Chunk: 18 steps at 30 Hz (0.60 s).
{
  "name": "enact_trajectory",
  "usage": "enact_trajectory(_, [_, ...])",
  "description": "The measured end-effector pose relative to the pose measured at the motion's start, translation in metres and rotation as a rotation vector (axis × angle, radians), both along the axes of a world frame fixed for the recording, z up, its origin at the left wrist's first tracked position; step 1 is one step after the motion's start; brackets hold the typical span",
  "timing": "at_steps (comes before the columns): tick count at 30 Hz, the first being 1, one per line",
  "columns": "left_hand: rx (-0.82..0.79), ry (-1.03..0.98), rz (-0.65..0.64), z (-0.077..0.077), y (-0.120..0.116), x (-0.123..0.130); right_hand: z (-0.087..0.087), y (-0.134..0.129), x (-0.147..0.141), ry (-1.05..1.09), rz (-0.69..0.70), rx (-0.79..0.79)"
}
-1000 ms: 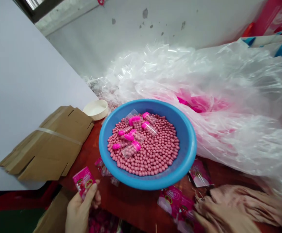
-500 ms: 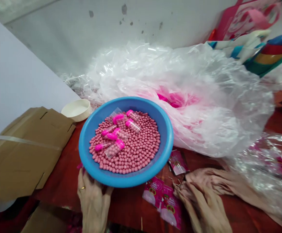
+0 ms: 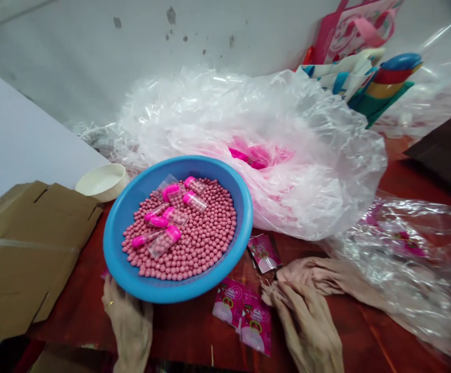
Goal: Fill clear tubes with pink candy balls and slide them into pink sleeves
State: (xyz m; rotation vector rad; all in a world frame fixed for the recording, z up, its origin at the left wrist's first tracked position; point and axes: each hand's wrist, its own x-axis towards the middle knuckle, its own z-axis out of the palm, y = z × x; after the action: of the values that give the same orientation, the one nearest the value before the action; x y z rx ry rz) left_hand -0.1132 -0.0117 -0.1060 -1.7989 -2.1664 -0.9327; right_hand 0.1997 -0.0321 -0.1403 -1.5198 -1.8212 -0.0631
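Note:
A blue plastic basin (image 3: 244, 243) full of pink beads (image 3: 205, 243) sits in the middle of the table. Several clear tubes with bright pink caps (image 3: 194, 201) lie on the beads, some with beads inside. My left hand (image 3: 128, 324), with a ring on one finger, is at the basin's lower left edge; the rim hides its fingertips. On the right, my right hand (image 3: 306, 321) has its fingers closed on a crumpled beige cloth (image 3: 318, 272). Pink printed cards (image 3: 255, 324) lie between the hands, and another card stack (image 3: 264, 253) is just beyond the right fingers.
A large clear plastic bag (image 3: 287, 202) with pink contents spreads behind the basin. Flattened cardboard (image 3: 23, 269) and a cream round dish (image 3: 103, 181) are at left. Clear plastic wrapping (image 3: 411, 259) lies at right, with colourful bags (image 3: 388, 88) against the wall.
The camera has turned right, so everything sits further left in the picture. My left hand's thumb has slipped out of sight by the rim. My right hand stays on the cloth.

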Motion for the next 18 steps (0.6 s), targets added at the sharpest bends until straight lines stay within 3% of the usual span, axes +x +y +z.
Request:
enact_trajectory(3, [0.173,0.043,-0.028,0.008,-0.022,0.026,0.002,-0.001,0.006,0.101,-0.016,-0.048])
enact_trajectory(5, [0.165,0.003,-0.150,0.010,-0.034,0.060,0.002,-0.002,0.011,0.149,-0.030,-0.081])
enact_trajectory(8, [-0.084,-0.200,-0.497,0.012,-0.030,0.132,0.003,-0.006,0.017,0.193,-0.031,-0.138])
enact_trajectory(12, [-0.330,-0.018,-0.721,0.011,-0.005,0.210,0.001,-0.015,0.020,0.175,-0.064,-0.154])
enact_trajectory(14, [-0.330,0.009,-0.766,0.007,0.001,0.222,-0.003,-0.017,0.020,0.114,-0.082,-0.107])
enact_trajectory(18, [-0.285,0.008,-0.804,0.000,0.002,0.219,-0.010,-0.010,0.018,0.067,-0.130,-0.046])
